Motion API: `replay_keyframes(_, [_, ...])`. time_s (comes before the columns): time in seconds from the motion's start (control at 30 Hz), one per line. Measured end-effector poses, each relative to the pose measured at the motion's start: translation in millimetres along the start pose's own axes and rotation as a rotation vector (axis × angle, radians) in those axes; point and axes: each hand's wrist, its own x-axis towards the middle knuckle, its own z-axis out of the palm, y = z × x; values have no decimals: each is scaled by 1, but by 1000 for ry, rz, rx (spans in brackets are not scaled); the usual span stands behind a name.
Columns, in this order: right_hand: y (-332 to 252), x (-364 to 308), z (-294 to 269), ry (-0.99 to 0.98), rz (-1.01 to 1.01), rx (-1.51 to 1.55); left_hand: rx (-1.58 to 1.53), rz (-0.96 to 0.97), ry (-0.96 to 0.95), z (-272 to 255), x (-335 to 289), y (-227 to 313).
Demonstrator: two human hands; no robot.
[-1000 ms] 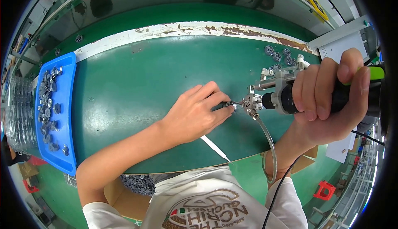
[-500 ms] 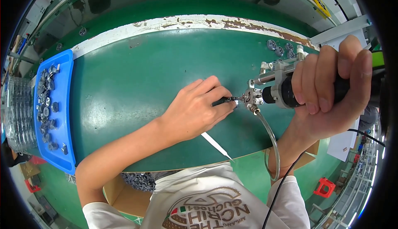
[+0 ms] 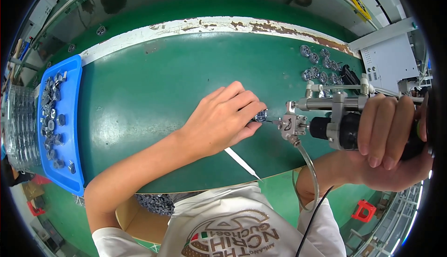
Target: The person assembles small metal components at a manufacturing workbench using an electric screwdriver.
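Note:
My left hand [image 3: 224, 117] rests over the middle of the green worktable [image 3: 139, 85], its fingers and thumb pinching a small round dark-grey part [image 3: 260, 116]. Most of that part is hidden by the fingers. On the right, my right hand [image 3: 391, 138] is wrapped round the black grip of an electric screwdriver [image 3: 321, 126] with a metal feeding head and a clear hose. The screwdriver lies level, its thin tip pointing left and reaching to the part; whether it touches, I cannot tell. A white pointed tool [image 3: 242, 163], like tweezers, lies partly under my left hand.
A blue tray [image 3: 72, 131] of small metal parts stands at the left, beside stacked clear plastic trays [image 3: 21, 126]. Several round parts [image 3: 314, 58] sit at the back right near a white box-shaped unit [image 3: 389, 61]. A cardboard box [image 3: 139, 222] of grey pieces is below the table edge.
My right hand and the screwdriver have moved right and nearer to me, and the screwdriver has levelled out. In my left fingers the round part now shows more, turned toward the tip.

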Motion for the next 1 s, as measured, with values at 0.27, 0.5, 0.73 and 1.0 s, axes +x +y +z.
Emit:
replay_keyframes(0.27, [17,-10,9,106,13,8,-6,13,-8,2,-1,-2])
replay_keyframes(0.5, [24,-7,8,27,59,-59,5,2,-21,1,-2,-2])
replay_keyframes(0.73, [20,-5,10,51,85,-74,8,0,-35,1,0,-1])
replay_keyframes(1.0, [-30,6,3,85,-106,86,76,-10,0,-15,-4,2])
